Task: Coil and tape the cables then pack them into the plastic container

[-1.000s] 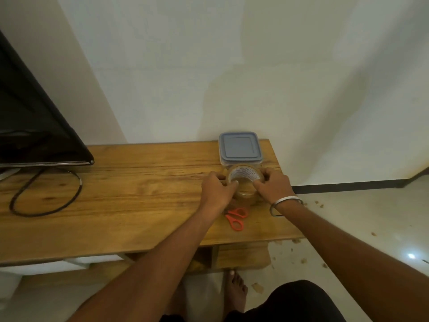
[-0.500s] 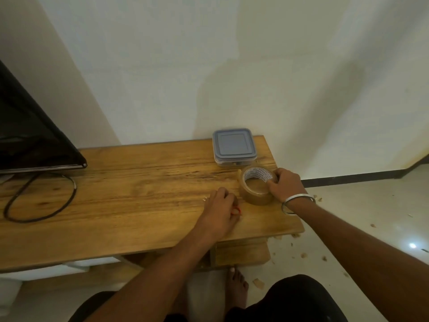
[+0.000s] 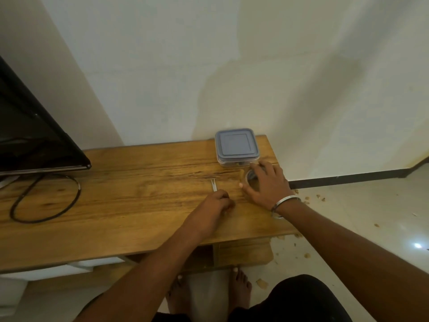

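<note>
A plastic container (image 3: pixel 236 147) with a grey-blue lid stands closed at the far right of the wooden table (image 3: pixel 130 205). Just in front of it lies a roll of brown tape (image 3: pixel 251 176), flat on the table, with my right hand (image 3: pixel 267 184) spread over it. My left hand (image 3: pixel 217 204) is closed around the handles of the scissors (image 3: pixel 214 185), whose metal blades point away from me. A black cable (image 3: pixel 46 198) lies in a loose loop at the table's left, under the screen.
A black flat screen (image 3: pixel 34 135) stands on the left of the table. A white wall rises right behind the table. The table's right edge drops to a tiled floor (image 3: pixel 359 217) littered with small scraps. My bare feet (image 3: pixel 241 284) are under the front edge.
The tape roll went from held up in both hands to lying flat under my right hand. My left hand left the roll, took the scissors and moved them leftward.
</note>
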